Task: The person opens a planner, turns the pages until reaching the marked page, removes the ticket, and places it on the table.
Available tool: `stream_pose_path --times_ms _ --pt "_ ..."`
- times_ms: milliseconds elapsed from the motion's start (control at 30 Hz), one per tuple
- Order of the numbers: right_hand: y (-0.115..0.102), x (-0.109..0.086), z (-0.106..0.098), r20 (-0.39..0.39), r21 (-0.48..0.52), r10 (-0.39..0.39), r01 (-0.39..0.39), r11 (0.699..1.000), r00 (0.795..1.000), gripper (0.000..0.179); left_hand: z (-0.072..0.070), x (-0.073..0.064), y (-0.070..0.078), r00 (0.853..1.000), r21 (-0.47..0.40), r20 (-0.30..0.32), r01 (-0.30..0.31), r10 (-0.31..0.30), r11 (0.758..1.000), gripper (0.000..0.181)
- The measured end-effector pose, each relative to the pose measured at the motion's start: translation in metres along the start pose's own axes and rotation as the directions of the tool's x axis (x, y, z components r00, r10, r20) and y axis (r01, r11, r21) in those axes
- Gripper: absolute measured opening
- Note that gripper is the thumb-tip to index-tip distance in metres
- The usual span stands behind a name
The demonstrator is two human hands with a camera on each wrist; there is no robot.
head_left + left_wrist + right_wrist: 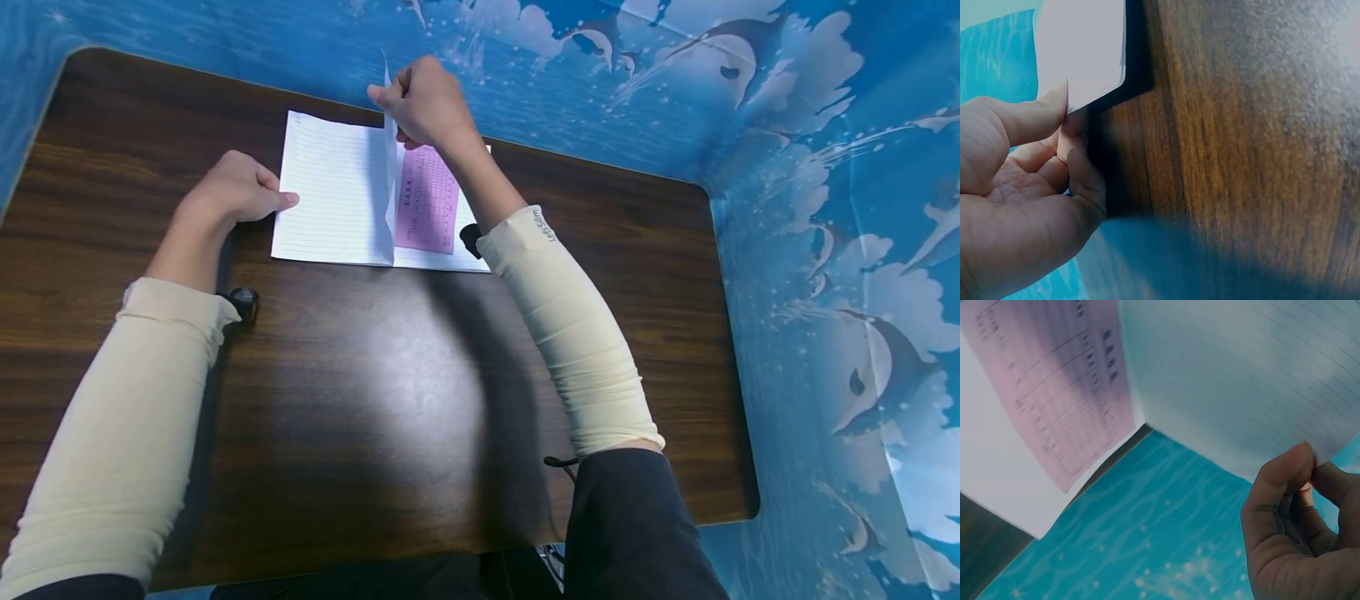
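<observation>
Two hands attend one open notebook (pixel 330 192) on the table (pixel 337 417). At the notebook's left edge, the left hand (pixel 236 192) pinches the pages, thumb above and fingers beneath, presumably to steady them. Over the far end of the notebook's fold, the right hand (pixel 427 100) pinches a raised page (pixel 1222 381) between thumb and forefinger, apparently to keep it clear of the pink sheet (pixel 427 200) on the notebook's right side. The right forearm slants across the notebook's right half; the left hand bends inward toward the notebook.
</observation>
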State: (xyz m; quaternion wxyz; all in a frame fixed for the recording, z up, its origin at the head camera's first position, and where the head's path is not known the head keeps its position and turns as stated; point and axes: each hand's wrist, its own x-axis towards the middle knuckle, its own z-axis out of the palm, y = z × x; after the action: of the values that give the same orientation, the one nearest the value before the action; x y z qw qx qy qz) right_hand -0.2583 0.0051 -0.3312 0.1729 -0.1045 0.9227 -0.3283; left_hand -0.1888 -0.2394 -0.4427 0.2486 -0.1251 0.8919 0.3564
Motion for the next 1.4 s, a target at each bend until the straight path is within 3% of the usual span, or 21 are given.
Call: stream_pose_path --times_ms 267,433,800,1133,1400 --pt "-0.015 -0.001 0.019 -0.005 0.005 -0.051 0.051 0.999 0.999 0.046 0.001 -0.002 0.005 1.000 0.010 0.013 -0.007 0.006 1.000 0.052" --pt "-0.022 0.003 0.031 -0.002 -0.022 -0.035 0.035 0.999 0.999 0.043 0.003 -0.003 0.008 1.000 0.031 0.012 -0.009 0.009 0.999 0.050" --pt "-0.024 0.018 0.065 0.025 -0.023 0.081 -0.081 0.996 0.996 0.043 0.008 -0.009 0.013 0.999 0.064 0.035 -0.034 0.031 0.997 0.042" --pt "-0.020 0.028 0.099 0.078 0.019 0.218 -0.220 0.975 0.973 0.037 0.011 -0.012 0.017 0.995 0.060 0.053 -0.087 0.083 0.994 0.021" --pt "-0.004 0.029 0.115 0.121 0.055 0.286 -0.294 0.954 0.951 0.032 0.017 -0.014 0.021 0.994 0.021 0.045 -0.098 0.097 0.995 0.033"
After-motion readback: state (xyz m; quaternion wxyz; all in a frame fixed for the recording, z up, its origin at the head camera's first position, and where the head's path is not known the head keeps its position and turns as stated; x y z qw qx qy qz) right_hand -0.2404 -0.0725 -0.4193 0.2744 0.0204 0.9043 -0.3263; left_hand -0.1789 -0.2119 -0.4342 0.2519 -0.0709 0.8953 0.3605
